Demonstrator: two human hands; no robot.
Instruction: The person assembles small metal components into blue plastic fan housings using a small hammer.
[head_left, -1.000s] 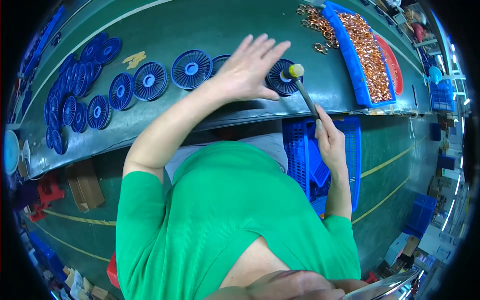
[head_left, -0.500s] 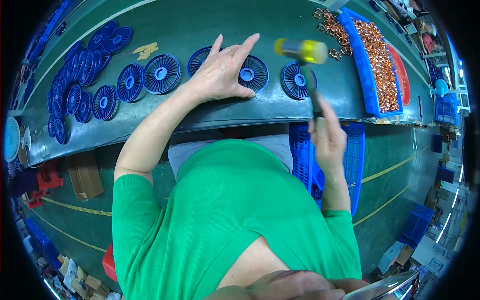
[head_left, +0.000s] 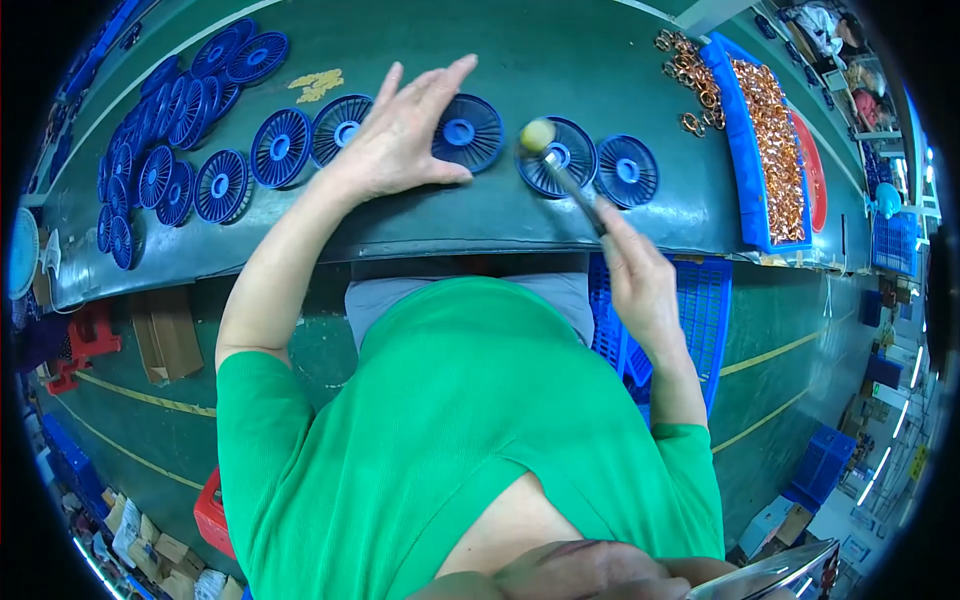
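My left hand (head_left: 405, 135) is open, its thumb and fingers spread around the left side of a blue spoked wheel (head_left: 483, 148) on the table. The thumb lies at the wheel's near edge. In my right hand (head_left: 643, 285) is a mallet (head_left: 566, 180) with a yellowish head, gripped by its dark handle. The mallet head is over the upper left of a second blue wheel (head_left: 577, 158); whether it touches cannot be told. Just right of that lies another blue wheel (head_left: 627, 172). A further wheel (head_left: 338, 128) is partly hidden behind my left wrist.
More blue wheels (head_left: 220, 187) lie and pile up at the left of the green table (head_left: 420, 232). Small yellow pieces (head_left: 317, 84) sit beyond them. At the right, a blue tray (head_left: 735, 130) holds copper-coloured rings, with loose rings (head_left: 693, 75) beside it. Blue crates (head_left: 705, 300) stand below the table edge.
The mallet has swung left and down, from above the rightmost wheel to the wheel beside it. My left hand has moved left to another wheel, and two middle wheels sit farther right.
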